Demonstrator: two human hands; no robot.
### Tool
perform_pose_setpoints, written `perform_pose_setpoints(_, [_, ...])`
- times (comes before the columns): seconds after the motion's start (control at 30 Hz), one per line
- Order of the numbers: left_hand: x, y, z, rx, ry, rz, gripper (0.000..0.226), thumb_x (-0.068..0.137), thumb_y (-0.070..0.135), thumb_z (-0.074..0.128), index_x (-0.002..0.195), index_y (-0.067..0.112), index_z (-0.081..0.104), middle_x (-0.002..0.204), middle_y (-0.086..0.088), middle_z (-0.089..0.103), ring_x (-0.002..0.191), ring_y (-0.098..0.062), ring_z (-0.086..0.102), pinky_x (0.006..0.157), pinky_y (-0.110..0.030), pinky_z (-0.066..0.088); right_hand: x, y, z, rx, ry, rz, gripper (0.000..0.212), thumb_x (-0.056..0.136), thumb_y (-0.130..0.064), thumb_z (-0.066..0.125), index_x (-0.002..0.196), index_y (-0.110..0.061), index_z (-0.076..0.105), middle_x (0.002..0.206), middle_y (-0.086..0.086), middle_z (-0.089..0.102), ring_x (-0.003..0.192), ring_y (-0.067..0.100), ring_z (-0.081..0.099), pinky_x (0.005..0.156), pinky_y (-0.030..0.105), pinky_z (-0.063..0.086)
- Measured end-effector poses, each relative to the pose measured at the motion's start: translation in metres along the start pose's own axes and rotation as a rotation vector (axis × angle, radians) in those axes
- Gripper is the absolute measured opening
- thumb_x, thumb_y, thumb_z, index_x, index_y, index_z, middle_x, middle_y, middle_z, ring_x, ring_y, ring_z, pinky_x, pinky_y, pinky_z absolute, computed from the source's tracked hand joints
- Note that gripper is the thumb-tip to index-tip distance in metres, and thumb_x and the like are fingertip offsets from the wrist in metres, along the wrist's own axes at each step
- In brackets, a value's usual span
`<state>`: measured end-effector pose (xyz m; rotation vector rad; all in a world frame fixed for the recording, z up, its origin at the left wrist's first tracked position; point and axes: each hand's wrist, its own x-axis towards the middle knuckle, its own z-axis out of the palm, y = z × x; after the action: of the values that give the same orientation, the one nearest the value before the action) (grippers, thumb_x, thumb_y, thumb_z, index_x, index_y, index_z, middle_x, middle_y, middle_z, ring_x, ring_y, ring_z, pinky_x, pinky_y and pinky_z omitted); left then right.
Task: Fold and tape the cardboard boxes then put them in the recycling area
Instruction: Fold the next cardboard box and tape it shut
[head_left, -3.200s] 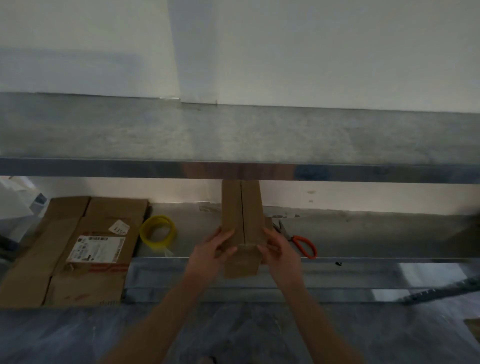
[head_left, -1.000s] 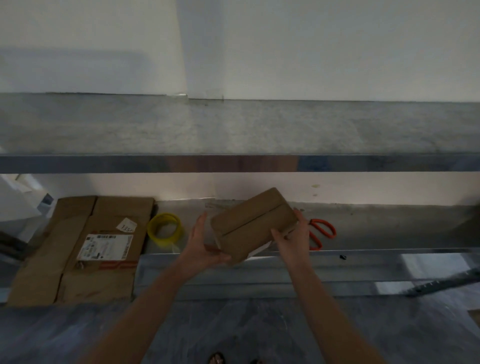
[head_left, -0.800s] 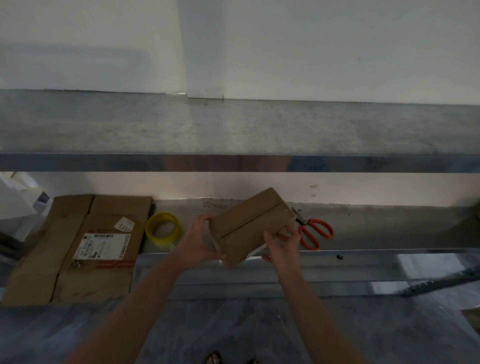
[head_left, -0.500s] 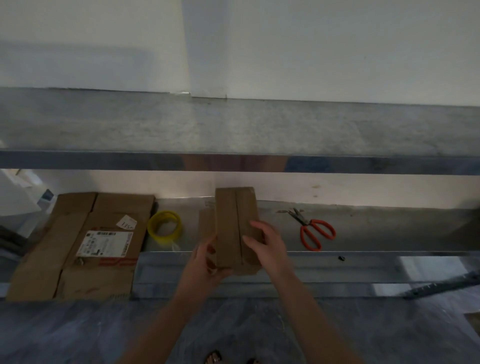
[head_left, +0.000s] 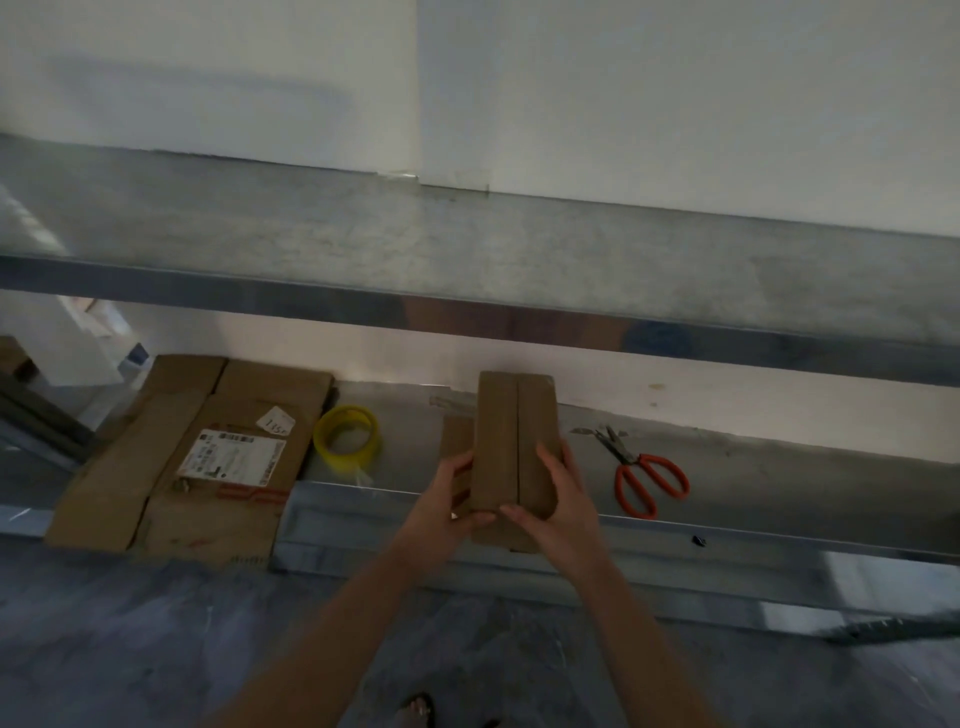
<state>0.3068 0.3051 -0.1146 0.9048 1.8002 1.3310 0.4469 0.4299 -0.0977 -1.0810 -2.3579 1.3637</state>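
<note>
Fingers of left hand and right hand curl round the edges of small brown cardboard box, seam up, likely steadied for taping. At 9 o'clock: yellow tape roll; at 3: orange-handled scissors.

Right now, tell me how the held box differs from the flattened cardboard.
The box is narrow; the flattened cardboard is far broader. The box is gripped by the left hand and right hand; the flattened cardboard lies on the shelf. The flattened cardboard bears a white label; the box shows none. Both are brown.
</note>
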Motion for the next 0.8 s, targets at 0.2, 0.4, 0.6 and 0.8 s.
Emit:
perform_pose_setpoints(0.2, [-0.014,0.0,0.0,0.053,-0.008,-0.042,0.084,0.081,0.021,0.076,0.146,0.029,0.023,0.142,0.01,0.041,0.127,0.0,0.045,0.098,-0.016,0.042,-0.007,0.003,0.012,-0.233,0.068,-0.162,0.091,0.083,-0.052,0.069,0.154,-0.035,0.015,0.162,-0.01,-0.012,0.151,0.02,-0.004,0.122,0.044,0.015])
perform_pose_setpoints(0.4, [-0.025,0.001,-0.019,0.347,-0.03,0.085,0.099,0.077,0.042,0.077,0.152,0.023,0.016,0.151,0.003,0.033,0.135,-0.01,0.037,0.111,-0.022,0.032,-0.021,-0.007,0.011,-0.499,0.118,-0.209,0.074,0.091,-0.062,0.05,0.153,-0.03,0.026,0.165,0.0,0.002,0.147,0.019,-0.016,0.122,0.056,0.003])
perform_pose_setpoints(0.6, [-0.013,-0.009,-0.1,0.879,-0.053,0.204,0.084,0.087,0.059,0.055,0.153,0.029,0.014,0.16,0.004,0.014,0.149,-0.02,0.003,0.119,-0.038,0.011,-0.027,-0.057,0.028,-0.689,0.254,-0.453,0.062,0.094,-0.058,0.04,0.148,-0.026,0.04,0.158,0.006,0.032,0.15,0.031,0.013,0.118,0.055,0.011])
perform_pose_setpoints(0.8, [0.006,-0.041,-0.203,1.257,-0.133,0.303,0.075,0.091,0.053,0.053,0.151,0.018,0.026,0.158,-0.003,0.024,0.148,-0.028,0.012,0.119,-0.042,0.006,0.008,-0.102,0.131,-0.779,0.028,-0.367,0.065,0.098,-0.05,0.037,0.155,-0.022,0.025,0.16,0.009,0.026,0.151,0.032,0.009,0.118,0.052,-0.012])
